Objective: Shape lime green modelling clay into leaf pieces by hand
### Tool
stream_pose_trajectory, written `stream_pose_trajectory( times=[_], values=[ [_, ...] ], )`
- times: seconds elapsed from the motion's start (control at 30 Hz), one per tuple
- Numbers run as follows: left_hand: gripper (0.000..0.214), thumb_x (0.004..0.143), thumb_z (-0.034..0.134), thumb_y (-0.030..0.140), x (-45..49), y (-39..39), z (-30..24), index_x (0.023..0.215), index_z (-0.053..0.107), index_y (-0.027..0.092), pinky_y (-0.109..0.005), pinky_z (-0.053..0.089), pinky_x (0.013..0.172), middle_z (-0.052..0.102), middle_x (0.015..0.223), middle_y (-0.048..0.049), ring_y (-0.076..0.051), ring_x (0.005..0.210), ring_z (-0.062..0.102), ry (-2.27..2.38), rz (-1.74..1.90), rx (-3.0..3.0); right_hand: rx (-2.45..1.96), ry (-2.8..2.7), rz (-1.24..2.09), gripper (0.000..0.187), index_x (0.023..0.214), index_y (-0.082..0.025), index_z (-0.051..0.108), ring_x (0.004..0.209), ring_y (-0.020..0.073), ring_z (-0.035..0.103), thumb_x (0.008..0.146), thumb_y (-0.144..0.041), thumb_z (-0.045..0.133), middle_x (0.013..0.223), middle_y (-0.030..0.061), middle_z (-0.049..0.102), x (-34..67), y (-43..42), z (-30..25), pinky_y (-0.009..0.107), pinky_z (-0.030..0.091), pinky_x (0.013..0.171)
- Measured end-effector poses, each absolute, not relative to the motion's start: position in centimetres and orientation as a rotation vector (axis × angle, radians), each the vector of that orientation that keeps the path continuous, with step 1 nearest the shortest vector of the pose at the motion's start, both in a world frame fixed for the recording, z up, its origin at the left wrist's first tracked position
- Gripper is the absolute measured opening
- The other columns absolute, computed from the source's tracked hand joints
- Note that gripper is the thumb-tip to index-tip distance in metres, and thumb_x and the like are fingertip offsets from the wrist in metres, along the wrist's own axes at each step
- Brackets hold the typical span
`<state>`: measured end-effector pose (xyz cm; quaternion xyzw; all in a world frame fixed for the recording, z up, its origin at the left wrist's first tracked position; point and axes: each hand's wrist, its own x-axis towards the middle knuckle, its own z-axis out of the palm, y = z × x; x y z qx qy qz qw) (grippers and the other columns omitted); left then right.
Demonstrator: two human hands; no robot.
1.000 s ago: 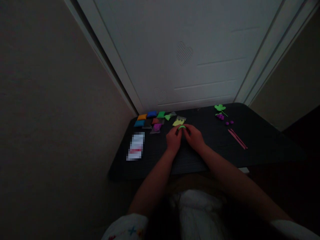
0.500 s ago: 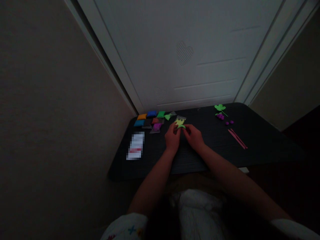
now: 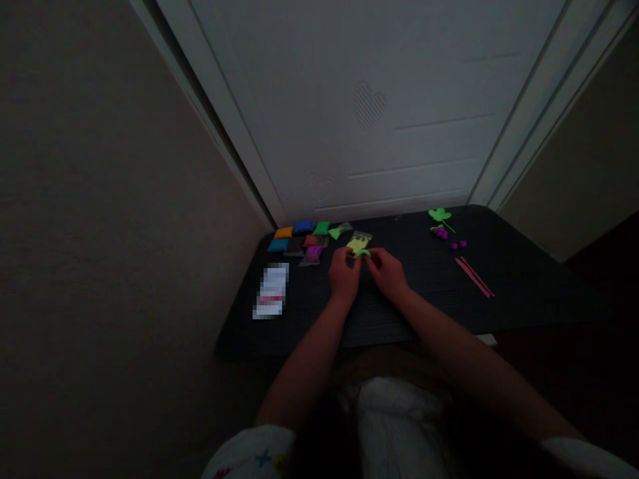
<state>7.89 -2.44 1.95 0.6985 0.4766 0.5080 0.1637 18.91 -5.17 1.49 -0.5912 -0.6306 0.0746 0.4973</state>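
Note:
A short, curved strip of light green modelling clay (image 3: 363,253) is pinched between my two hands above the dark table. My left hand (image 3: 344,274) grips its left end, and my right hand (image 3: 388,271) holds the right end, thumb and fingers together. Just behind the strip lies a clear packet of yellow clay (image 3: 358,240), partly covered by my left fingers. At the table's far right are a green clay clover shape with a stem (image 3: 439,214), a purple clay cluster (image 3: 440,232) and two small purple balls (image 3: 458,245).
Several coloured clay packets (image 3: 303,227) lie at the back left of the table (image 3: 309,313). A blurred white paper or packet (image 3: 271,291) rests in front of them. Pink modelling tools (image 3: 474,277) lie on the right. A white door (image 3: 419,100) stands behind the table.
The green strip looks slightly more arched between my fingers. My left fingers have shifted a little; everything else on the table stays in place.

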Motion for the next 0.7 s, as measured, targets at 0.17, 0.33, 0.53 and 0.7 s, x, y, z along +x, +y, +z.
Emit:
stream_pose_trajectory(
  times=[0.17, 0.33, 0.53, 0.7],
  values=[
    [0.02, 0.075, 0.047, 0.022, 7.71, -2.26, 1.79, 0.092, 0.056, 0.02, -0.029, 0.037, 0.082, 0.057, 0.093, -0.0047, -0.015, 0.092, 0.049, 1.221, 1.404, 2.184, -1.412, -1.541, 0.153, 0.024, 0.095, -0.018, 0.052, 0.075, 0.0156, 0.056, 0.076, -0.027, 0.04, 0.087, 0.0057, 0.06, 18.99, -5.01, 1.2, 0.029, 0.043, 0.07],
    [0.014, 0.073, 0.049, 0.024, 7.73, -2.4, 1.72, 0.083, 0.057, 0.018, -0.03, 0.038, 0.08, 0.057, 0.085, -0.0048, -0.016, 0.088, 0.049, 1.347, 1.416, 2.164, -1.411, -1.562, 0.12, 0.026, 0.098, -0.018, 0.052, 0.08, 0.0164, 0.055, 0.077, -0.025, 0.04, 0.091, 0.0066, 0.059, 19.03, -4.92, 0.94, 0.03, 0.043, 0.073],
    [0.023, 0.073, 0.048, 0.023, 7.96, -2.69, 1.92, 0.095, 0.056, 0.02, -0.031, 0.036, 0.084, 0.058, 0.093, -0.0056, -0.017, 0.091, 0.049, 1.337, 1.352, 2.206, -1.44, -1.63, 0.078, 0.028, 0.102, -0.019, 0.052, 0.082, 0.0174, 0.053, 0.078, -0.025, 0.04, 0.09, 0.0068, 0.057, 19.14, -5.25, 1.26, 0.032, 0.042, 0.075],
    [0.023, 0.072, 0.051, 0.031, 8.07, -2.49, 1.68, 0.09, 0.058, 0.02, -0.029, 0.04, 0.074, 0.061, 0.084, -0.0039, -0.015, 0.077, 0.054, 1.25, 1.281, 1.996, -1.419, -1.573, 0.022, 0.03, 0.107, -0.019, 0.049, 0.089, 0.0185, 0.05, 0.078, -0.024, 0.04, 0.094, 0.0081, 0.054, 19.25, -5.46, 1.77, 0.033, 0.04, 0.079]
  ],
)
